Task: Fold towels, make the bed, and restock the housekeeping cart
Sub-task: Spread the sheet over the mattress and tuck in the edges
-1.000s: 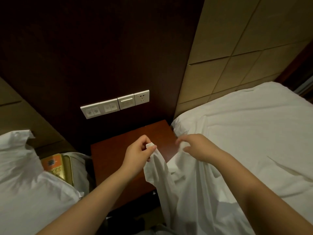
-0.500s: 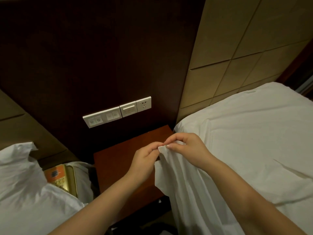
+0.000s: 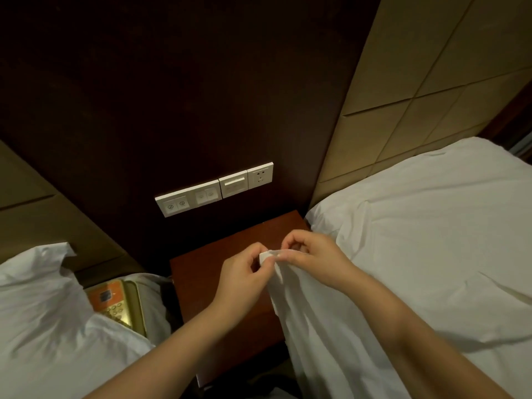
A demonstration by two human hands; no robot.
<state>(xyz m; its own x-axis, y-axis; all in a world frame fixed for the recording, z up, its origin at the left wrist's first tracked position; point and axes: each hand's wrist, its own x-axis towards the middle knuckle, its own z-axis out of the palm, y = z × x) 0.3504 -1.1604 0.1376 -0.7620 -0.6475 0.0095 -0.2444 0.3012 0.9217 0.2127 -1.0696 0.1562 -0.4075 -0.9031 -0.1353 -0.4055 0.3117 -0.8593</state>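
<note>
While both hands [image 3: 241,279] [image 3: 315,259] pinch its corner, the sheet [image 3: 319,329] hangs.

A switch panel [image 3: 214,189] sits above the reddish nightstand [image 3: 201,277], a telephone [image 3: 113,302] (orange-faced, partly covered) to its left.
</note>
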